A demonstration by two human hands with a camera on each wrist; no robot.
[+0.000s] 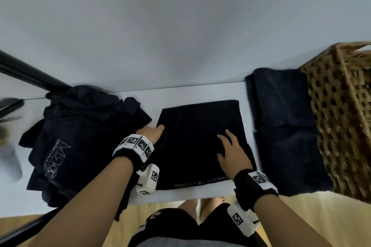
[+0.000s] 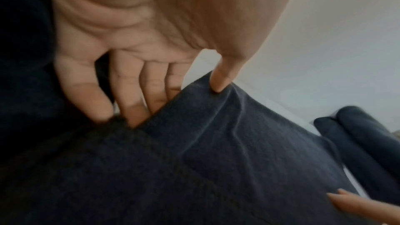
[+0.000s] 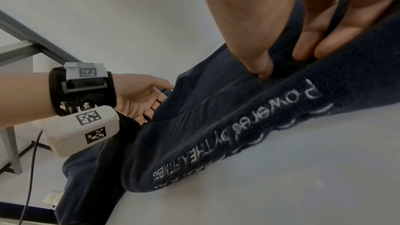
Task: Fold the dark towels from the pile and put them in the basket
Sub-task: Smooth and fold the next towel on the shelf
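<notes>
A dark towel (image 1: 200, 142) lies folded flat on the white table (image 1: 190, 194), with white lettering along its near edge (image 3: 216, 143). My left hand (image 1: 158, 129) pinches its left edge: the thumb (image 2: 218, 81) sits on top and the fingers (image 2: 134, 112) reach under the cloth. My right hand (image 1: 226, 142) rests flat on the towel's right part with its fingers spread. The pile of dark towels (image 1: 80, 136) lies crumpled to the left. The wicker basket (image 1: 341, 116) stands at the right end of the table.
Two folded dark towels (image 1: 281, 106) (image 1: 287, 156) lie between the middle towel and the basket. A black frame bar (image 1: 30, 74) runs along the back left. The wall stands close behind the table. The table's front edge is near my legs.
</notes>
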